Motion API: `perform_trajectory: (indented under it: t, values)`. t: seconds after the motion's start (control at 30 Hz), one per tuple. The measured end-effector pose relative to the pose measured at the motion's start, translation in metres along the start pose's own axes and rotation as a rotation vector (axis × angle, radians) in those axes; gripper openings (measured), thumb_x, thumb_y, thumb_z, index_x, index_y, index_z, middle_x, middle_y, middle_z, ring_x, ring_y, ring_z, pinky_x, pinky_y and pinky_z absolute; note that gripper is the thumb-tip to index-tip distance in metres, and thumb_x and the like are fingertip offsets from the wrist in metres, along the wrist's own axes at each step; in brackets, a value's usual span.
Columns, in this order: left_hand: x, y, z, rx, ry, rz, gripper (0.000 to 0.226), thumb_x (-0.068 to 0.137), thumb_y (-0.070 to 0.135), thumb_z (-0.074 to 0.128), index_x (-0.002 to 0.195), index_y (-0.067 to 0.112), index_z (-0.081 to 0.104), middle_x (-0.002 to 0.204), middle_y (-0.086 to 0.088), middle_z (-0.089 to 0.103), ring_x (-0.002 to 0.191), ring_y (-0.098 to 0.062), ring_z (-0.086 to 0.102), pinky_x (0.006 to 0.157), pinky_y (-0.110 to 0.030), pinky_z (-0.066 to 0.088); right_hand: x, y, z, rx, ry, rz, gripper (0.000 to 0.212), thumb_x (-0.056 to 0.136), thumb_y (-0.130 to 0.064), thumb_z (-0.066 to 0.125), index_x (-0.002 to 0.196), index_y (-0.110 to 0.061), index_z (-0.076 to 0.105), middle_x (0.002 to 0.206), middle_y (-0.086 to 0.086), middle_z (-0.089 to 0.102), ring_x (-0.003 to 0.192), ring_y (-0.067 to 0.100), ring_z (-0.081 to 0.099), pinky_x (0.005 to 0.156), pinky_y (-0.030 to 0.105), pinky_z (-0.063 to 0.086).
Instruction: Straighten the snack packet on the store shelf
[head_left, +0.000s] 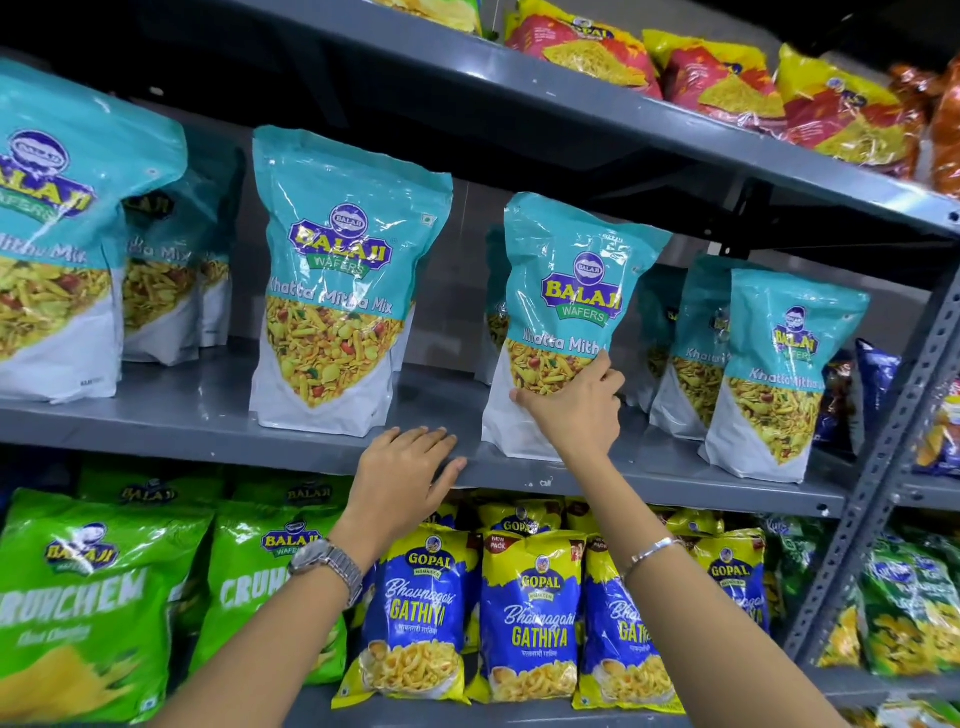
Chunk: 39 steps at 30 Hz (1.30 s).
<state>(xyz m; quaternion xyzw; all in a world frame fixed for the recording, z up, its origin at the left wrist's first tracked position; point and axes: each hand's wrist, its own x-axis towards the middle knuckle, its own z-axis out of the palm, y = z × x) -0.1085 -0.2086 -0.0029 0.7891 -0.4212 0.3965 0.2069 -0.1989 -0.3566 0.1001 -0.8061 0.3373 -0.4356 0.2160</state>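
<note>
The snack packet (566, 312) stands on the middle shelf (208, 415) at frame centre-right, between two like packets; Gathiya packets (530, 613) stand on the shelf below.

Hidden and cut-off parts on the snack shelves

The right hand (574, 410) covers the lower right of the teal packet (566, 291), hiding the end of its name; the far-left teal packet (57, 234) and green packet (78, 608) run past the left edge.

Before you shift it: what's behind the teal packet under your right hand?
Another teal packet stands behind the held teal packet, only its left edge showing. The rest, and anything deeper, is covered. The right hand grips its front.
</note>
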Motion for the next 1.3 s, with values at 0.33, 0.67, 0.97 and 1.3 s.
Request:
perform_trajectory:
  t: [0.33, 0.67, 0.97, 1.3]
  values:
    - [0.000, 0.001, 0.000, 0.012, 0.018, 0.005, 0.046, 0.091, 0.043, 0.038, 0.106, 0.013, 0.070, 0.107, -0.004, 0.072, 0.099, -0.021, 0.067, 0.086, -0.041, 0.053, 0.005, 0.001, 0.006, -0.011, -0.002, -0.010, 0.109, 0.062, -0.049, 0.083, 0.141, -0.008, 0.020, 0.135, 0.017, 0.036, 0.120, 0.040, 0.046, 0.089, 0.048, 0.048]
    - [0.000, 0.002, -0.002, 0.008, -0.004, -0.008, 0.037, 0.089, 0.039, 0.050, 0.105, 0.012, 0.070, 0.107, -0.005, 0.072, 0.099, -0.021, 0.067, 0.086, -0.041, 0.053, 0.004, 0.003, 0.007, -0.016, 0.021, -0.008, 0.109, 0.061, -0.051, 0.082, 0.141, -0.010, 0.021, 0.134, 0.016, 0.038, 0.119, 0.039, 0.047, 0.088, 0.048, 0.048]
    - [0.000, 0.002, -0.003, -0.003, -0.003, -0.005, 0.046, 0.092, 0.043, 0.037, 0.104, 0.013, 0.070, 0.106, -0.004, 0.073, 0.098, -0.021, 0.067, 0.085, -0.039, 0.052, 0.003, 0.002, 0.007, -0.022, 0.037, -0.003, 0.108, 0.061, -0.052, 0.082, 0.141, -0.010, 0.022, 0.134, 0.016, 0.038, 0.119, 0.038, 0.047, 0.087, 0.047, 0.049]
    - [0.012, 0.012, -0.011, -0.026, 0.196, 0.138, 0.041, 0.094, 0.035, 0.043, 0.121, 0.013, 0.062, 0.125, -0.005, 0.063, 0.117, -0.022, 0.057, 0.100, -0.043, 0.043, -0.008, -0.001, -0.006, 0.060, 0.042, 0.040, 0.117, 0.065, -0.055, 0.079, 0.149, -0.011, 0.009, 0.145, 0.017, 0.028, 0.129, 0.039, 0.036, 0.096, 0.050, 0.042]
